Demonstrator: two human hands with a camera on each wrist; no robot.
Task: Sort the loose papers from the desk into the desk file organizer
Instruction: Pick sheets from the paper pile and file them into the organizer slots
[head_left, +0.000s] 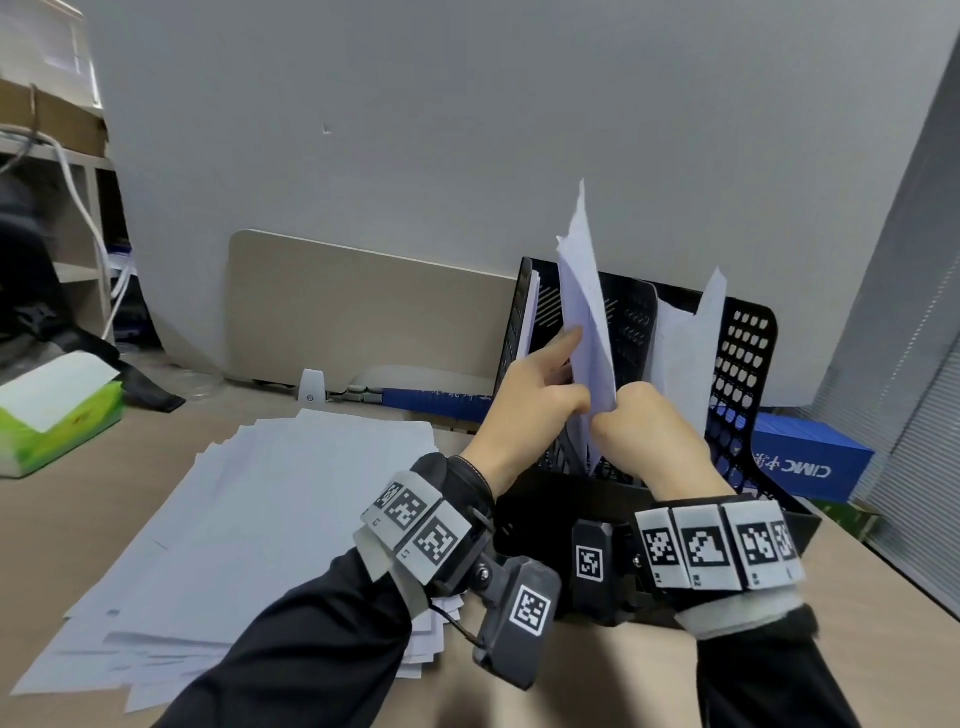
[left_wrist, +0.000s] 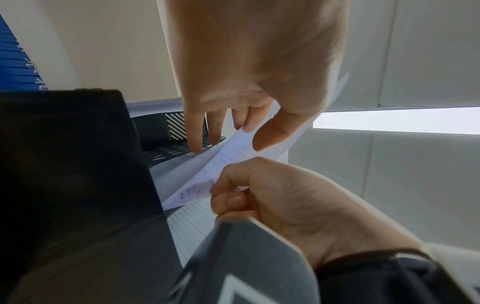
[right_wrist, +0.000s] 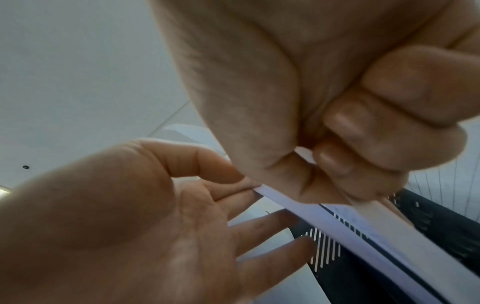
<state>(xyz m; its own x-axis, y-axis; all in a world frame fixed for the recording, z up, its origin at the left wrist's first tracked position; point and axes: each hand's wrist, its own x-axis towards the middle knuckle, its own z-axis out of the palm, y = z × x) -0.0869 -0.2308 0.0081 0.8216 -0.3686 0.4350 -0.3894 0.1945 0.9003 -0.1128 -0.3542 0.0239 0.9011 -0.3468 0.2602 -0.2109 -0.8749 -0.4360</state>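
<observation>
- While a large spread of loose papers (head_left: 260, 525) lies on the table (head_left: 67, 519) to the left, the step in hand looks like filing one small batch: a thin bundle of sheets (head_left: 587, 322) stands in a middle slot of the black desk file organizer (head_left: 743, 364).
- The right hand (head_left: 649, 436) grips the near edge of the bundle, fingers curled tight round it; the right wrist view shows the paper edge pinched under the thumb.
- The left hand (head_left: 535, 400) is fairly wide, fingers straight, their tips resting against the left face of the bundle and steadying it; it curls round nothing.
- The bundle stands on edge, long axis near upright, leaning slightly left, its top corner pointing up well above the dividers. Whether its bottom edge has reached the slot floor I cannot tell; the hands hide it.
- Other sheets already stand in the slots to the left and right of it.
- Next, I judge, the move calls for pressing the bundle down between the dividers until it seats, keeping the sheets together, then letting go and reaching back to the loose papers.
</observation>
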